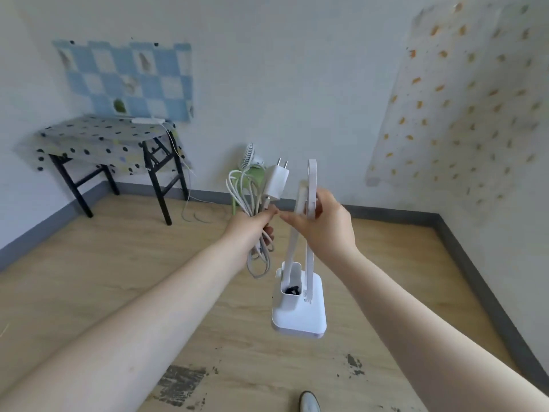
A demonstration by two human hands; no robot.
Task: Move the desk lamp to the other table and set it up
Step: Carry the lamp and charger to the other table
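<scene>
Centre of frame: right hand (322, 224) grips the folded desk lamp (300, 281) by its arm, base hanging below; left hand (252, 224), just beside, clutches its coiled cord (258, 233) and plug (276, 179).

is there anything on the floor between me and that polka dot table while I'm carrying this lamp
Nothing visible blocks the way. The lamp hangs from your right hand, its cable bundled in your left hand. Bare floor stretches to the table; a small fan stands right of that path.

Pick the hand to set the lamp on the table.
Right hand: it grips the lamp by its folded arm. Left hand is full of coiled cord and plug; the table stands ahead-left.
</scene>
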